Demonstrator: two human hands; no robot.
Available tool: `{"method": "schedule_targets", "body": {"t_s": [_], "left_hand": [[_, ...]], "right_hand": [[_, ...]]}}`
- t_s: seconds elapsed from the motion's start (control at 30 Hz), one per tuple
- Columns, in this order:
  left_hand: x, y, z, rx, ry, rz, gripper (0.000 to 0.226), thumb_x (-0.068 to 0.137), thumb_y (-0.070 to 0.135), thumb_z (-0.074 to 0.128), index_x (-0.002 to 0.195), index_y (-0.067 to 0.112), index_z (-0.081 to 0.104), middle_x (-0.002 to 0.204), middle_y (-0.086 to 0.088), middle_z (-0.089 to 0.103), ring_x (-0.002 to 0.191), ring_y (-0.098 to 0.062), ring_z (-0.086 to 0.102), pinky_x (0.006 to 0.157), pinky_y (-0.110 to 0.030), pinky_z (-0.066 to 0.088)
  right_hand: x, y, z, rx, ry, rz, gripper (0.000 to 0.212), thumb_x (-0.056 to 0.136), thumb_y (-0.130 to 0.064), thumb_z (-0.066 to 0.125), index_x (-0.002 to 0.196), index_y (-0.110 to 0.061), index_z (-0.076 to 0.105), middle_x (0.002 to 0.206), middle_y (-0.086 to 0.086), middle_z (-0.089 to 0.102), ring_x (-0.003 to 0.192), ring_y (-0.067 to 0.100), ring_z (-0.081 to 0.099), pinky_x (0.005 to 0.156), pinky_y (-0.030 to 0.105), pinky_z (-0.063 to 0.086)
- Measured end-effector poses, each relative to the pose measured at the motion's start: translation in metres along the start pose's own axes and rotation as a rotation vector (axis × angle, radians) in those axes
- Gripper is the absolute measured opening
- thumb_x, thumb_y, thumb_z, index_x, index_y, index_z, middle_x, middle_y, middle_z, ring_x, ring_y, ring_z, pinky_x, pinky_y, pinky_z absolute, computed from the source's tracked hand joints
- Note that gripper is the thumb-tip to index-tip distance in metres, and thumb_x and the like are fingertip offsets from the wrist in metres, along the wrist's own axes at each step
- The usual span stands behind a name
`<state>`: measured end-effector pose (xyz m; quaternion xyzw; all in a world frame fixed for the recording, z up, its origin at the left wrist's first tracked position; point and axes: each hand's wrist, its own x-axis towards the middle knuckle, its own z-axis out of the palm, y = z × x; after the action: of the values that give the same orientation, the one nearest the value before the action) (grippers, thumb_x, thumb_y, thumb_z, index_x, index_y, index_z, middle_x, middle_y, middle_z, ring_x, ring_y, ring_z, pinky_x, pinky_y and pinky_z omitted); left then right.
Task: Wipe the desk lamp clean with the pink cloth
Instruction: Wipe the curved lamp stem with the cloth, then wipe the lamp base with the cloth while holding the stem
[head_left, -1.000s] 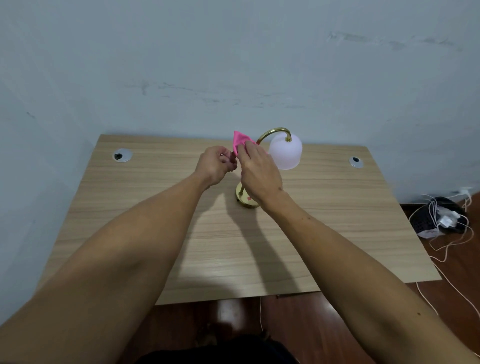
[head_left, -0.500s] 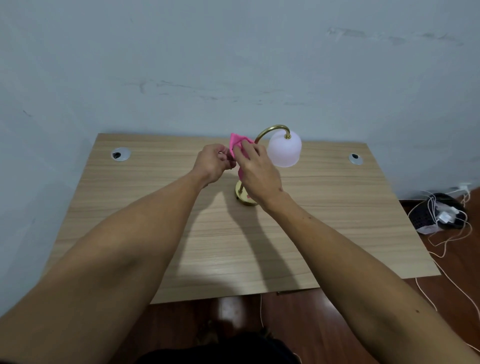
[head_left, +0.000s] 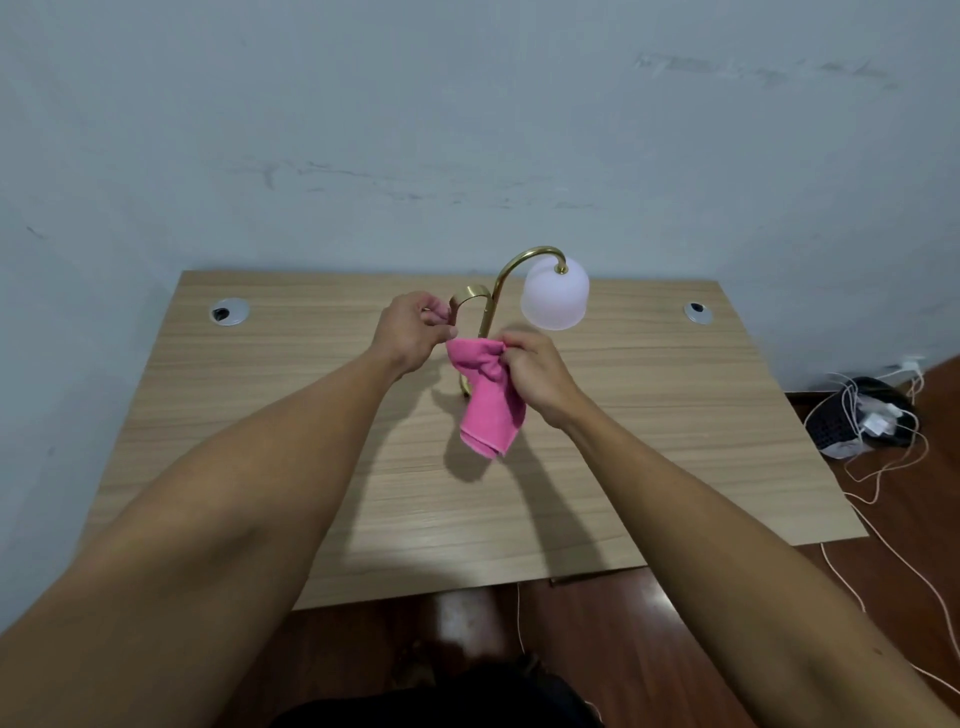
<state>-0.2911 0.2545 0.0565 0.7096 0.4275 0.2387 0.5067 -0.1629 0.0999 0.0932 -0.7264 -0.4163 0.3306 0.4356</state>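
The desk lamp stands at the back middle of the wooden desk (head_left: 260, 441). It has a curved brass neck (head_left: 511, 265), a frosted white shade (head_left: 555, 293) and a small brass loop (head_left: 467, 297) beside the stem. My left hand (head_left: 413, 332) curls its fingers at that loop and holds the lamp. My right hand (head_left: 537, 375) pinches the top of the pink cloth (head_left: 491, 408), which is bunched against the lower stem and hangs down in front of it. The cloth hides the lamp's base.
Two round cable grommets sit in the desk, one at the back left (head_left: 228, 313) and one at the back right (head_left: 697, 313). A black power strip with white cables (head_left: 862, 415) lies on the dark floor to the right. The wall rises right behind the desk.
My right hand has slid the pink cloth down from the top of the brass neck to the lower stem, where it now hangs loose. My left hand stays by the loop.
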Motion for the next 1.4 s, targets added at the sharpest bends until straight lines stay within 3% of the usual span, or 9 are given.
{"method": "schedule_targets", "body": {"t_s": [0.13, 0.33, 0.57, 0.67, 1.0, 1.1, 1.2, 1.3, 1.4], "left_hand": [[-0.008, -0.008, 0.002, 0.017, 0.018, -0.044, 0.026, 0.080, 0.000, 0.082, 0.102, 0.006, 0.069, 0.097, -0.013, 0.073, 0.090, -0.022, 0.068, 0.086, -0.031, 0.056], [-0.019, -0.015, 0.012, 0.044, 0.058, -0.095, 0.032, 0.082, 0.011, 0.083, 0.110, 0.010, 0.067, 0.105, -0.010, 0.071, 0.098, -0.022, 0.067, 0.087, -0.030, 0.053], [-0.033, -0.016, 0.036, 0.069, 0.115, -0.194, 0.043, 0.087, 0.023, 0.081, 0.122, 0.008, 0.063, 0.108, -0.009, 0.068, 0.097, -0.022, 0.066, 0.078, -0.023, 0.050], [-0.035, -0.023, 0.051, 0.089, 0.112, -0.255, 0.038, 0.089, 0.023, 0.079, 0.121, 0.008, 0.064, 0.111, -0.010, 0.070, 0.106, -0.025, 0.068, 0.098, -0.036, 0.054], [-0.021, -0.056, 0.104, 0.313, -0.004, -0.387, 0.078, 0.081, 0.026, 0.086, 0.148, 0.011, 0.049, 0.149, -0.009, 0.055, 0.136, -0.028, 0.053, 0.113, -0.039, 0.043], [-0.013, -0.070, 0.115, 0.449, -0.047, -0.337, 0.079, 0.070, 0.030, 0.091, 0.138, 0.014, 0.055, 0.137, -0.009, 0.061, 0.128, -0.030, 0.057, 0.103, -0.039, 0.047], [-0.005, -0.083, 0.123, 0.540, -0.004, -0.248, 0.066, 0.051, 0.044, 0.091, 0.103, 0.027, 0.054, 0.104, 0.004, 0.061, 0.101, -0.023, 0.062, 0.077, -0.037, 0.051], [0.003, -0.096, 0.133, 0.554, 0.036, -0.240, 0.090, 0.048, 0.058, 0.088, 0.124, 0.030, 0.049, 0.119, 0.004, 0.059, 0.118, -0.022, 0.054, 0.092, -0.046, 0.050], [0.008, -0.108, 0.140, 0.511, 0.009, -0.216, 0.123, 0.052, 0.072, 0.082, 0.154, 0.029, 0.030, 0.156, -0.003, 0.042, 0.150, -0.030, 0.030, 0.119, -0.054, 0.030]], "right_hand": [[-0.006, 0.028, -0.014, 0.154, -0.029, 0.277, 0.036, 0.089, 0.009, 0.042, 0.099, -0.007, 0.073, 0.077, 0.003, 0.064, 0.066, 0.014, 0.057, 0.054, 0.023, 0.043], [-0.011, 0.057, -0.033, 0.404, 0.057, 0.437, 0.040, 0.093, 0.011, 0.038, 0.118, -0.003, 0.067, 0.083, 0.008, 0.065, 0.067, 0.020, 0.060, 0.063, 0.032, 0.048], [0.002, 0.089, -0.062, 0.398, 0.133, 0.464, 0.035, 0.094, 0.010, 0.040, 0.107, -0.013, 0.063, 0.088, 0.009, 0.067, 0.073, 0.023, 0.062, 0.066, 0.041, 0.052], [0.016, 0.098, -0.069, 0.317, 0.160, 0.431, 0.035, 0.092, 0.010, 0.041, 0.104, -0.012, 0.067, 0.086, 0.010, 0.066, 0.076, 0.026, 0.062, 0.068, 0.041, 0.051], [0.077, 0.131, -0.057, 0.165, 0.202, 0.218, 0.025, 0.092, 0.000, 0.041, 0.090, -0.004, 0.065, 0.078, 0.000, 0.058, 0.077, 0.016, 0.053, 0.071, 0.036, 0.044], [0.095, 0.137, -0.045, 0.063, 0.195, 0.169, 0.025, 0.090, -0.009, 0.040, 0.091, -0.002, 0.064, 0.081, 0.007, 0.064, 0.080, 0.025, 0.061, 0.072, 0.039, 0.048], [0.115, 0.145, -0.023, -0.060, 0.054, 0.075, 0.036, 0.099, -0.020, 0.038, 0.118, -0.011, 0.068, 0.114, 0.011, 0.071, 0.100, 0.031, 0.065, 0.084, 0.043, 0.052], [0.122, 0.154, -0.004, -0.176, -0.130, -0.103, 0.040, 0.107, -0.020, 0.037, 0.137, -0.027, 0.063, 0.134, 0.001, 0.066, 0.120, 0.025, 0.061, 0.107, 0.050, 0.050], [0.122, 0.161, 0.001, -0.373, -0.318, -0.224, 0.041, 0.104, -0.021, 0.039, 0.139, -0.020, 0.060, 0.131, 0.009, 0.060, 0.120, 0.027, 0.057, 0.104, 0.053, 0.050]]}}
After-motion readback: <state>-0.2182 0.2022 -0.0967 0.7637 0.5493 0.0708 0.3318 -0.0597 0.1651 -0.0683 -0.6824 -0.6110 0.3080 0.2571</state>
